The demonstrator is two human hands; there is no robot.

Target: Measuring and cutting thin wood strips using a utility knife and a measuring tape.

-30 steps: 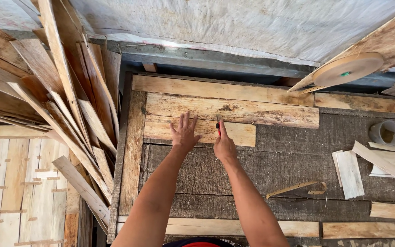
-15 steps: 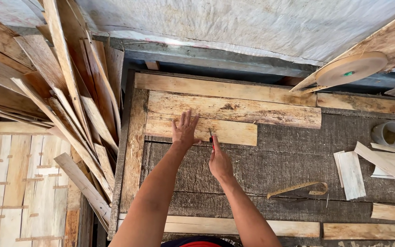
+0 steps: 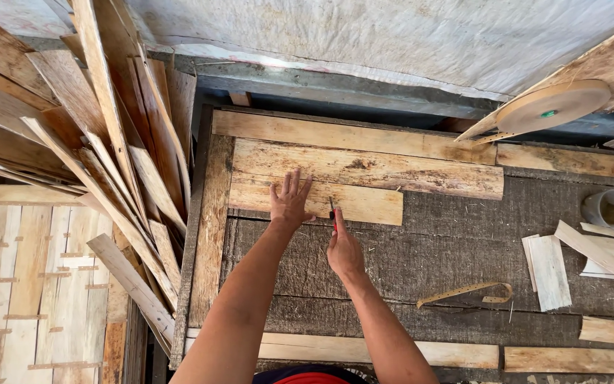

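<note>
Under our left hand (image 3: pixel 291 201), spread flat with fingers apart, lies the short pale board (image 3: pixel 353 203), butted against a longer board (image 3: pixel 378 169) beyond it. Our right hand (image 3: pixel 343 249), just beside, is closed on a red pencil (image 3: pixel 332 211) whose tip meets the board's near edge; we judge marking under way, cutting not begun.

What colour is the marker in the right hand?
Red: the marker in the right hand shows a red body with a dark tip, seen in the head view.
</note>
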